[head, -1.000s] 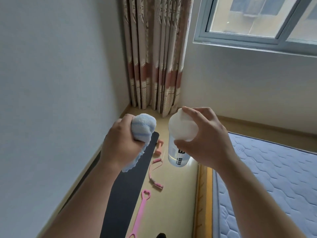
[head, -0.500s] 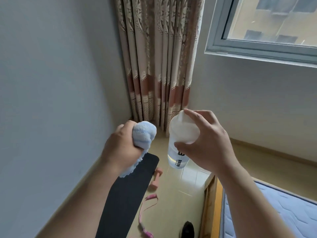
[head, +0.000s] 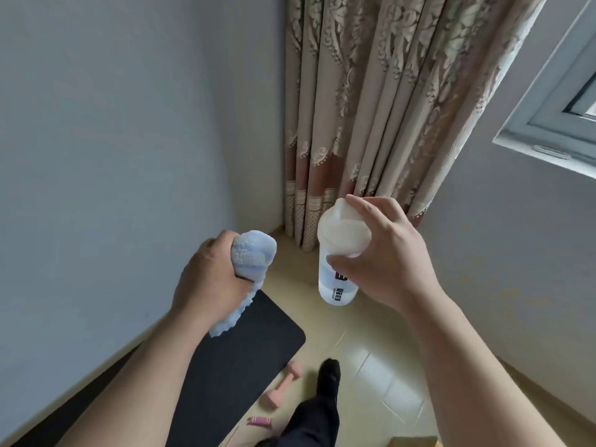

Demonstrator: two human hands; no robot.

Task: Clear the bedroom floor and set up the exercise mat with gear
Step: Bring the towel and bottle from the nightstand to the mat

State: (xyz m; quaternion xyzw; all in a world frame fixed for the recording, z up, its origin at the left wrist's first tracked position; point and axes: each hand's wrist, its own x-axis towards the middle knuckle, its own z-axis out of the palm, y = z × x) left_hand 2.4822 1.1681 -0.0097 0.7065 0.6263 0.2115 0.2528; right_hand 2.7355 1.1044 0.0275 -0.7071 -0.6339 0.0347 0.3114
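Bottle (head: 337, 287), contents unclear, hangs in grip of right hand (head: 385, 258); left hand (head: 209, 275) clenches blue towel (head: 253, 253).

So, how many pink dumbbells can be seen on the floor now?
1. The pink dumbbell lies on the floor, beside the right edge of the black mat and left of the person's foot. Another may be hidden outside the view.

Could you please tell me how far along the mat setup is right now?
Done: the black mat lies flat along the wall, with a pink dumbbell beside it on the floor. In hand: the left hand grips a blue towel and the right hand holds a shaker bottle. Left: both have yet to be set down with the gear.
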